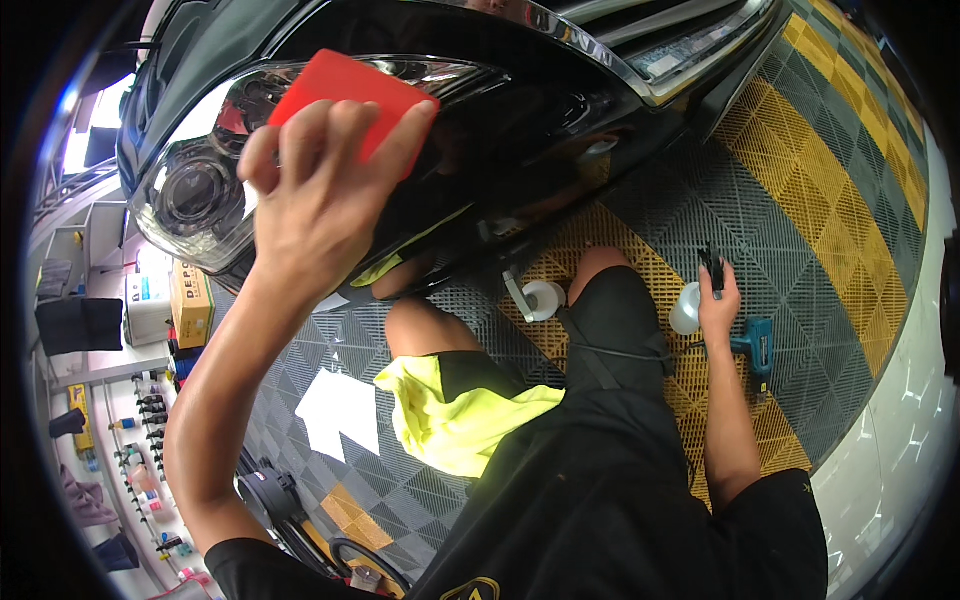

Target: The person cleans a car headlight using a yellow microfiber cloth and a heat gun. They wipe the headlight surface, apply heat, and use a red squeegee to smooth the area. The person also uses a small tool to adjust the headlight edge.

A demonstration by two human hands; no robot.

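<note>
My left hand [322,215] is raised at the front of a black car, its fingers closed on a flat red squeegee card [338,84]. The card lies over the clear headlight [190,195] and the black bodywork beside it; whether it presses on the surface I cannot tell. Low on the right, my right hand [720,308] grips a spray bottle [686,312] by its black trigger head. The bottle's pale, translucent body hangs beside the hand. Across my thigh is draped a neon-yellow cloth [450,425].
A teal power tool [758,345] is on the grey-and-yellow grid floor [770,150] by my right forearm. Between my knees stands another whitish bottle [545,298]. White sheets [340,412] lie on the left, near a black machine with a hose [270,495]. Boxes [192,305] and shelved bottles line the far left.
</note>
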